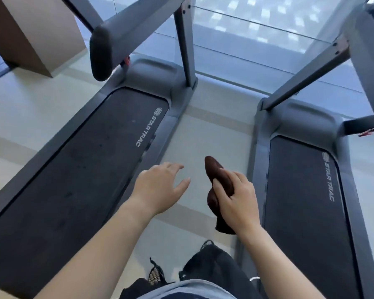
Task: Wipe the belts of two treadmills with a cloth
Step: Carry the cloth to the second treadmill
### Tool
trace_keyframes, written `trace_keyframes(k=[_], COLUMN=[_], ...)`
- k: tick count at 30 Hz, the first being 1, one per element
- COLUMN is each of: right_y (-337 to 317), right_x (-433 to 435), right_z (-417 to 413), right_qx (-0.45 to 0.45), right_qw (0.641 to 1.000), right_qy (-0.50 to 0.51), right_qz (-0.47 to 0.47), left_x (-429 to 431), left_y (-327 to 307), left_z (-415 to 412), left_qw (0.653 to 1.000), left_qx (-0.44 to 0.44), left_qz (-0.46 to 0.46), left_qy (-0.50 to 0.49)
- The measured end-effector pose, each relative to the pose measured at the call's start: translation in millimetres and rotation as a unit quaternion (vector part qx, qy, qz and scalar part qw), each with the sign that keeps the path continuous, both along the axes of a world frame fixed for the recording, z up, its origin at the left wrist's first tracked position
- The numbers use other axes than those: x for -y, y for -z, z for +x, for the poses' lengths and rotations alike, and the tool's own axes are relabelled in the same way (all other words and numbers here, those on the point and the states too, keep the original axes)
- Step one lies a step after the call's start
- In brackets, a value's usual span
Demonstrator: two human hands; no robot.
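Two grey treadmills stand side by side. The left treadmill's black belt (80,169) fills the left half of the view, and the right treadmill's belt (304,201) runs down the right side. I stand on the pale floor between them. My right hand (238,199) grips a bunched dark brown cloth (216,175) in the air over the gap. My left hand (160,186) hovers beside it with fingers spread, holding nothing, just past the left treadmill's side rail (160,152).
Grey uprights (185,44) and a padded handrail (100,52) of the left treadmill rise ahead. The right treadmill's upright (311,70) slants at upper right. A glass wall (257,35) lies behind. A brown box-like column (35,31) stands at upper left.
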State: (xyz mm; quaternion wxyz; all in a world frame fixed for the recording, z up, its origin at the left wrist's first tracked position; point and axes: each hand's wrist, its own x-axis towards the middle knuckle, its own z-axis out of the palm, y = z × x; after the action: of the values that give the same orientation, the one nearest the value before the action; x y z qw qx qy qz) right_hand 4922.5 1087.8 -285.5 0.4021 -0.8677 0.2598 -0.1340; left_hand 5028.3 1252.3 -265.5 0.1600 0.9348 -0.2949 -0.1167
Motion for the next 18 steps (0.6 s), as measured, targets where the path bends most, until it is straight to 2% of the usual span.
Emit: trace_keyframes(k=[5,9,14,18], right_y=[9,7,4,6], right_x=[84,163,238,265], right_z=[79,154,242,305], right_qx=[-0.002,-0.003,-0.01,-0.026], right_qw=[1.0,1.0,0.998,0.992], right_qy=[0.018,-0.004,-0.064,-0.121], right_qz=[-0.002,-0.006,-0.018,-0.014], left_x=[92,172,236,247], left_y=[7,6,-1,-1], left_z=[76,140,214,261], left_qw=[0.999,1.0,0.999,0.994], left_qx=[-0.012,-0.012,-0.009,-0.012], left_qz=[0.002,0.01,0.016,0.005], left_qy=[0.03,0.022,-0.039,-0.112])
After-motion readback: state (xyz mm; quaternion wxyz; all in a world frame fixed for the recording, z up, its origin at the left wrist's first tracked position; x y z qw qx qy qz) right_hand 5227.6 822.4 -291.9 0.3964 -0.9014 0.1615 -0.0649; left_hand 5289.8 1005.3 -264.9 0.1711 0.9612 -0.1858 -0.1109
